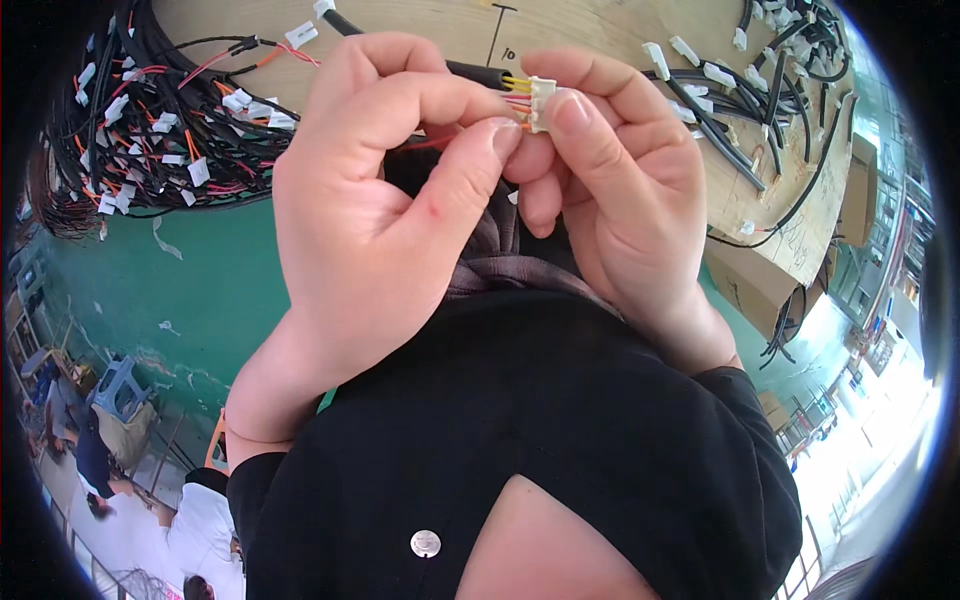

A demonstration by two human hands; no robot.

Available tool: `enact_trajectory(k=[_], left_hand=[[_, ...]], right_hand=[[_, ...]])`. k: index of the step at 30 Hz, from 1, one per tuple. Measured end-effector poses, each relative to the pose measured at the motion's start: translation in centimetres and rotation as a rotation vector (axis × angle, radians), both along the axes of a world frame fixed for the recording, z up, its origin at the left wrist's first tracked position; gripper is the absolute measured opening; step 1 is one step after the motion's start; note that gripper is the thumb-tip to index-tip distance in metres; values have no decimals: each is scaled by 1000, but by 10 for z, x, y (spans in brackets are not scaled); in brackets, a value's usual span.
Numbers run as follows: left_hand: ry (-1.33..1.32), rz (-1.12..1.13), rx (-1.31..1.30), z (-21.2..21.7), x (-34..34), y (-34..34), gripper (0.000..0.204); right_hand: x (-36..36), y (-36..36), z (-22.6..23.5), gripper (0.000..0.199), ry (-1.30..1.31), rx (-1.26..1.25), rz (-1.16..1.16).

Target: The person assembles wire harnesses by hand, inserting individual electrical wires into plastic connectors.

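- A small white plastic connector is pinched by the right hand at twelve o'clock.
- Thin orange and yellow wires are pressed by the left hand, closed on them.
- Some wires look seated; completion cannot be judged.
- Finished black harnesses are piled at ten o'clock on the wooden worktop.

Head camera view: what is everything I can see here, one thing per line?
white connector: one, white plastic, pinched between both hands' fingertips, top centre
thin wires: several, yellow, orange and red, running into the connector
black cable: one, sheathed, leading to the wires from the upper left
harness pile: many black cables with white plugs, upper left
second harness pile: black cables with white plugs, upper right
wooden board: one, pale, under the cables
green floor: left
cardboard box: one, brown, right
other people: at least two, lower left
black garment: the person's own, bottom centre
left hand: on the wires
right hand: on the connector
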State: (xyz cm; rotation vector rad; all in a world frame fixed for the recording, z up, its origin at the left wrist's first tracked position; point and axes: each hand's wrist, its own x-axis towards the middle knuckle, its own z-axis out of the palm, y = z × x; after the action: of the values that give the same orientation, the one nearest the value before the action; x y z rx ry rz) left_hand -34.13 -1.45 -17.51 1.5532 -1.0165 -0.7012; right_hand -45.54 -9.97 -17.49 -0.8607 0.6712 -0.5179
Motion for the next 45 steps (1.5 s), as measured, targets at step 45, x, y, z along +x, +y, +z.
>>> enact_trajectory(k=[45], left_hand=[[-763,-311,21,109,46,-8,12]], right_hand=[[41,-151,-41,18,727,-1514,205]])
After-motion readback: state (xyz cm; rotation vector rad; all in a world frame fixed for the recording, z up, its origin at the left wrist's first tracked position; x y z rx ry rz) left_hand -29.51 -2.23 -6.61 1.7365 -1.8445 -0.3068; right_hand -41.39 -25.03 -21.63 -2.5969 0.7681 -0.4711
